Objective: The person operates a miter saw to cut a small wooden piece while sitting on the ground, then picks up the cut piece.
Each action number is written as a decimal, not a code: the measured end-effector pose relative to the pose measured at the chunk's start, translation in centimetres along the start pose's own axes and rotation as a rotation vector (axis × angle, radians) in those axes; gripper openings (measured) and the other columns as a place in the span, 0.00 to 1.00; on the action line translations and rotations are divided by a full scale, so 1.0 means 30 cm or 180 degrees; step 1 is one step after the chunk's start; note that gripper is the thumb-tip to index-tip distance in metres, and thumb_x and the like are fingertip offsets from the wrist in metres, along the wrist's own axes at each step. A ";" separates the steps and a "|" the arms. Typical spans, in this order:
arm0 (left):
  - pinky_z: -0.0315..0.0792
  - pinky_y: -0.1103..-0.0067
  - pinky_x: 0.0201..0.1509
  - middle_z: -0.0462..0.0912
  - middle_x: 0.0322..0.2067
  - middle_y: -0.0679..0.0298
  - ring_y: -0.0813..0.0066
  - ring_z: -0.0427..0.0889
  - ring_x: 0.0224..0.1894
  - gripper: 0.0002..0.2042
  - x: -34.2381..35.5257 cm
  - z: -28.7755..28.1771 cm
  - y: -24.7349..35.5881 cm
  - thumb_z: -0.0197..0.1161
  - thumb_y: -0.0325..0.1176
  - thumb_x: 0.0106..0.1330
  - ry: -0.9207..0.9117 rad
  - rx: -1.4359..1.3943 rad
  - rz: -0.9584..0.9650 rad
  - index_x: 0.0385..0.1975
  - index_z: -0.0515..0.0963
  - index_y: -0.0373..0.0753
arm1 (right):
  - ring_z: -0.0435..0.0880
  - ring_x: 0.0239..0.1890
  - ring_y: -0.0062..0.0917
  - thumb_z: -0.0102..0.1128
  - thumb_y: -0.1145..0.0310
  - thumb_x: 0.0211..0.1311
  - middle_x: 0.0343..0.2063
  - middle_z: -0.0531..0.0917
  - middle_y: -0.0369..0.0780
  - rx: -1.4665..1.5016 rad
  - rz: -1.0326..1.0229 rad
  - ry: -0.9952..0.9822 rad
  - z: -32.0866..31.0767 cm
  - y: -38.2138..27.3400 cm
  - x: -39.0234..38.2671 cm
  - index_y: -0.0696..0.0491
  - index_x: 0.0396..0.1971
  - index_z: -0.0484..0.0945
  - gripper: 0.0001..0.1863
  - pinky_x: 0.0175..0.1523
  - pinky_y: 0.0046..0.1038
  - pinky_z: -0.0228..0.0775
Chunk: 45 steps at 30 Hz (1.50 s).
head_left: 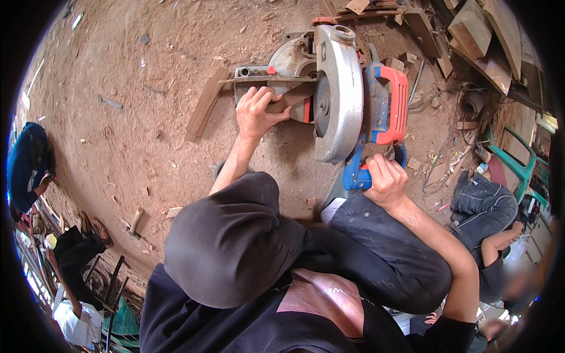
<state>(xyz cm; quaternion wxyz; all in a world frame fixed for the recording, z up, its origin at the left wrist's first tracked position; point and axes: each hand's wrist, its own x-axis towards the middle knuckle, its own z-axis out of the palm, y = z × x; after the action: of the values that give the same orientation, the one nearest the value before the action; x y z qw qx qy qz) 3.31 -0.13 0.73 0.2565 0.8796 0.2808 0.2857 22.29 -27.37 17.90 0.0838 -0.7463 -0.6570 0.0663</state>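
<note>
A miter saw (340, 100) with a silver blade guard and a red and blue motor housing (393, 106) stands on the dirt ground in front of me. My right hand (385, 179) is wrapped round its blue handle (355, 169). A short brown piece of wood (296, 96) lies on the saw's base, slanting toward the blade. My left hand (256, 110) grips the wood's near left end, its fingertips by the metal fence (276, 79). The guard hides much of the blade, and the wood's far end is partly covered.
A loose plank (206, 105) lies left of the saw. Timber (471, 29) is piled at the far right, with cables (450, 117) below it. A person (485, 203) sits at right near a green chair (518, 165); other people (28, 167) are at the left edge.
</note>
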 end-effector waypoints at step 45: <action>0.78 0.73 0.36 0.86 0.34 0.70 0.67 0.80 0.32 0.16 -0.003 -0.008 -0.022 0.85 0.36 0.45 0.0005 -0.0151 0.0187 0.29 0.83 0.42 | 0.86 0.30 0.29 0.67 0.67 0.48 0.36 0.83 0.38 -0.0042 0.0001 0.0090 0.033 -0.009 -0.013 0.52 0.39 0.79 0.16 0.33 0.33 0.73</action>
<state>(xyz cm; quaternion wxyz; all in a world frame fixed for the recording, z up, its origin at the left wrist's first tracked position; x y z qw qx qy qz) 2.88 0.35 0.48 0.2686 0.8809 0.2481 0.3004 21.79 -27.68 17.00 0.0881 -0.7478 -0.6561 0.0514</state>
